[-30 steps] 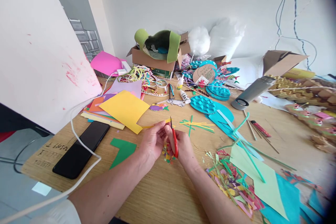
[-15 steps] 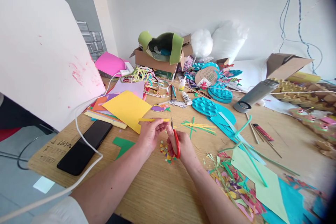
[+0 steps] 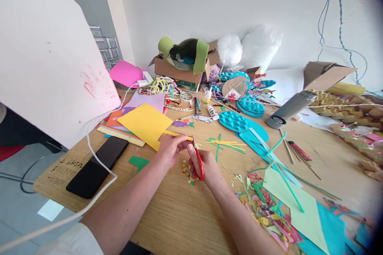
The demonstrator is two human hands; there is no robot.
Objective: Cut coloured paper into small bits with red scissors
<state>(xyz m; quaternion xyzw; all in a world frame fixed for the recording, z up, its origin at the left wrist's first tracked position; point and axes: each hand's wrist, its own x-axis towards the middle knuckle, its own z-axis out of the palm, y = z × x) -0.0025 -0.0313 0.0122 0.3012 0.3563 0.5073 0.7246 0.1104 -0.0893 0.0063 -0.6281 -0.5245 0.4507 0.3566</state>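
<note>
A narrow yellow paper strip (image 3: 173, 133) is pinched in my left hand (image 3: 171, 149), its right end sticking out past the fingertips. My right hand (image 3: 206, 167) grips red-handled scissors (image 3: 200, 163), whose blades point up and meet the strip's right end. Small round paper bits (image 3: 188, 169) in several colours lie on the wooden table (image 3: 173, 215) under my hands. Just right of the scissors lies a loose group of thin green and yellow strips (image 3: 230, 144). A large yellow sheet (image 3: 145, 121) rests on stacked coloured paper behind my left hand.
At the left are a black phone (image 3: 97, 167) and a white cable (image 3: 101, 161). Glue bottles (image 3: 213, 112) stand or lie beyond my hands. Blue discs (image 3: 233, 121), a grey flask (image 3: 291, 108) and a pile of paper scraps (image 3: 267, 207) are on the right.
The scissor blades have shifted slightly left and now touch the strip's end. The strip's tilt has changed, with its left end higher. My right hand has moved slightly left.
</note>
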